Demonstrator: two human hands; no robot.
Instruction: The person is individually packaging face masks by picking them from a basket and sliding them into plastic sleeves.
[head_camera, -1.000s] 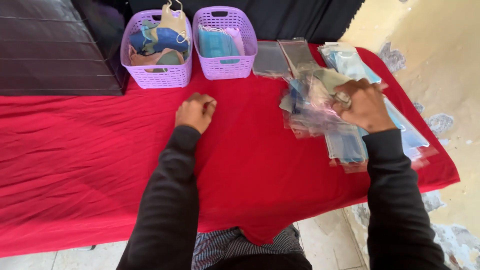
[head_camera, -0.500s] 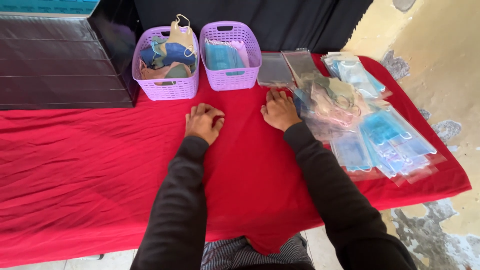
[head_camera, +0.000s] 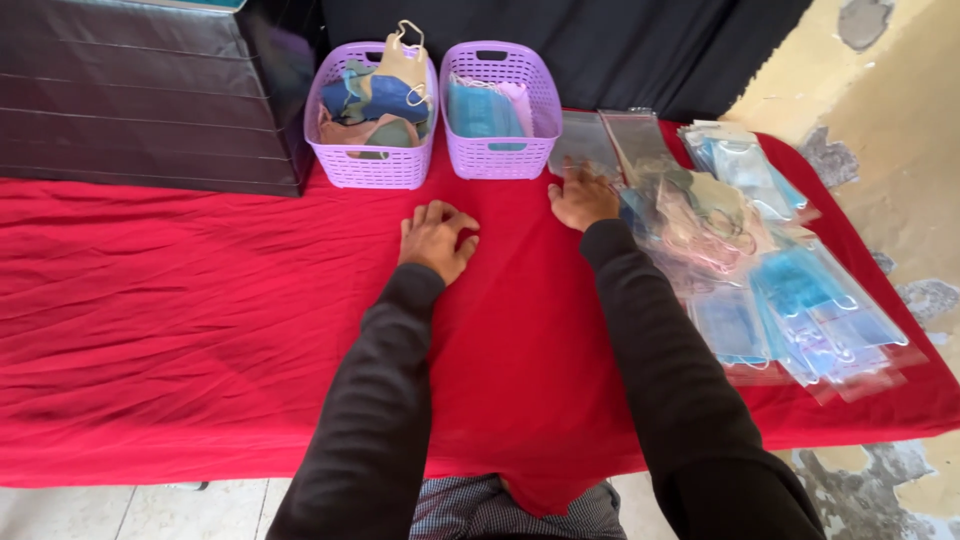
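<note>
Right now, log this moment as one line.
left hand: curled on red tablecloth | right hand: flat beside clear bags | lilac baskets behind | packaged masks at right

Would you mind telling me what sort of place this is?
Probably a small stall or packing table for face masks: a red cloth covers the table, two purple baskets hold loose masks, and bagged masks lie heaped beside a peeling wall.
</note>
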